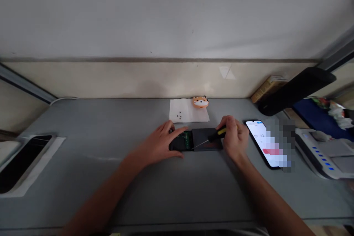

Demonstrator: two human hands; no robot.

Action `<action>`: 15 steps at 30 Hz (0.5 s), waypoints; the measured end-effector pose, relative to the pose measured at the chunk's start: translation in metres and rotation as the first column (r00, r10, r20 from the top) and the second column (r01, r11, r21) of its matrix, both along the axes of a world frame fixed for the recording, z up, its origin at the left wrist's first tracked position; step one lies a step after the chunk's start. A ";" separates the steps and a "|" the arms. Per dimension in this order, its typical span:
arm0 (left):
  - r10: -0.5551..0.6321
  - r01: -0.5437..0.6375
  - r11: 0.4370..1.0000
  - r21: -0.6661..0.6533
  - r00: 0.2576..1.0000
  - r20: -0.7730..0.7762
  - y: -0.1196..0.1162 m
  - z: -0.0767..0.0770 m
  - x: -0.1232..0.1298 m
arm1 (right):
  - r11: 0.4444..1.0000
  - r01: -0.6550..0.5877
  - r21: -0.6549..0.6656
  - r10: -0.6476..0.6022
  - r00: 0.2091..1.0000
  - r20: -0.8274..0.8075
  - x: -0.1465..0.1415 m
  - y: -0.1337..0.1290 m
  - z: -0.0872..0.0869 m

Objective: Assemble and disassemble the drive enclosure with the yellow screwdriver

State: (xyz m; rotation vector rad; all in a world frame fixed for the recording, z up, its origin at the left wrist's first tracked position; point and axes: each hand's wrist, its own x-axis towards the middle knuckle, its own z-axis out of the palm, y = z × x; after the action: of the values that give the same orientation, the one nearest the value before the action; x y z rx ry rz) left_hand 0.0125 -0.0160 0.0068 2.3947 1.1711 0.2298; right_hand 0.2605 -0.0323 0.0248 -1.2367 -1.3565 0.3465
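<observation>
A black case (199, 135) lies flat at the middle of the bench (179, 191), its long axis running left to right, roughly parallel to the wall. The left part is open and contains a green circuit board (188, 140) beside a dark block (177, 144); the right part is covered. The left hand (159, 142) holds the left end, thumb along the near edge and forefinger over the far edge, these fingers parted by the case's width. The right hand (234, 136) has its fingers closed around the handle of a screwdriver (212, 137), whose shaft points left and toward the person, its tip at the open part. Beyond the case, a white paper (186, 112) bears small dark pieces (179, 116) and, at its far right corner, an orange-and-white animal-faced object (200, 102). A lit phone (258, 140) lies right of the right hand.
</observation>
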 end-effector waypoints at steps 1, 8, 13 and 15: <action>0.000 0.000 1.000 0.004 1.000 0.005 0.000 -0.002 -0.001 | 1.000 0.014 -0.004 -0.014 1.000 0.003 0.001 0.000 0.001; 0.020 -0.020 1.000 0.014 1.000 0.019 0.001 -0.006 -0.001 | 0.996 0.070 0.046 -0.073 0.996 0.060 0.008 -0.004 0.004; 0.034 -0.034 0.999 0.002 0.999 0.036 -0.001 -0.001 0.001 | 0.969 0.147 0.201 -0.157 0.987 0.037 0.009 -0.005 0.001; 0.036 -0.036 0.999 0.001 0.999 0.040 -0.001 -0.001 0.001 | 0.953 0.174 0.248 -0.186 0.982 0.027 0.007 -0.005 0.000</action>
State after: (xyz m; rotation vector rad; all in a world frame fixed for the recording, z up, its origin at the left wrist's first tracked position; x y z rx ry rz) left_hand 0.0131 -0.0173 0.0056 2.3606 1.1976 0.2889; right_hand 0.2673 -0.0371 0.0248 -1.1561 -1.2745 0.0183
